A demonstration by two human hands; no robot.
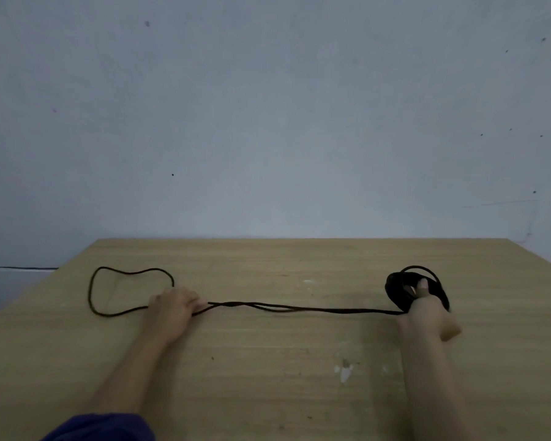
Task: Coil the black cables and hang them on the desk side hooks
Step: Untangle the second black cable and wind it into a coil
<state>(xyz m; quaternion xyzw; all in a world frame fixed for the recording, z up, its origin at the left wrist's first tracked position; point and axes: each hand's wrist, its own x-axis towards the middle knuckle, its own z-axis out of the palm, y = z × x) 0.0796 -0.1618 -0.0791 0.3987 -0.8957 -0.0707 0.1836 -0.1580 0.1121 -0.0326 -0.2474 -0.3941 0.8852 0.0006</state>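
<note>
Head view, nearest first: a dark blue sleeve (99,428) sits at the bottom left, and two bare forearms reach forward over the wooden desk (268,377), which carries a few pale chipped marks. The left hand (174,305) rests knuckles-up on the desk, fingers curled round the black cable (299,308). From that grip two strands run rightward, crossing each other once, low over the wood to the right hand (427,310). The right hand grasps a wound coil (395,291) of the same cable; one fingertip shows through the coil's middle and the thumb points away to the right. Left of and just beyond the left hand, a slack loop (124,272) lies flat on the desk. Behind the desk's far edge stands a pale, speckled wall (268,106).
</note>
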